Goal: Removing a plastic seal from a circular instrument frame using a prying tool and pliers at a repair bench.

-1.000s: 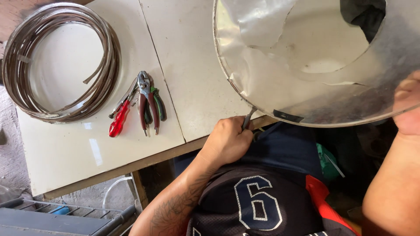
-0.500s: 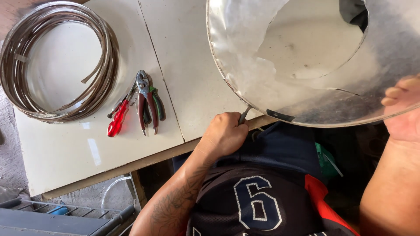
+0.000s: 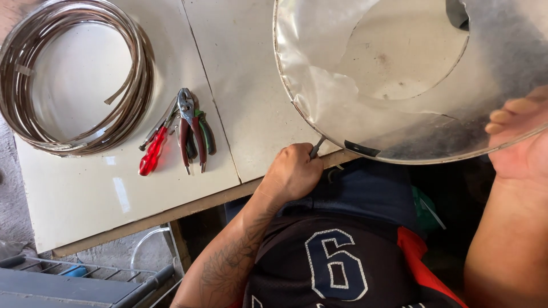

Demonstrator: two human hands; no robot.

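Observation:
A large round piece of shiny sheet metal (image 3: 319, 51) with a round opening in its middle stands tilted over the table's near edge. My left hand (image 3: 292, 174) is closed around a thin metal tool (image 3: 316, 148) whose tip touches the lower rim of the metal piece. My right hand (image 3: 522, 142) grips the rim at the right, fingers curled over the edge. My dark numbered shirt (image 3: 337, 268) fills the bottom of the view.
On the white table (image 3: 103, 194) lie a coil of flat metal strip (image 3: 134, 80), two pairs of pliers (image 3: 191, 128) and a red-handled screwdriver (image 3: 152, 153). A grey metal frame (image 3: 68, 279) stands on the floor below the table's front edge.
The round metal piece has shifted slightly to the left and my right hand's fingers show more over its rim. My left hand stays at the rim with the tool.

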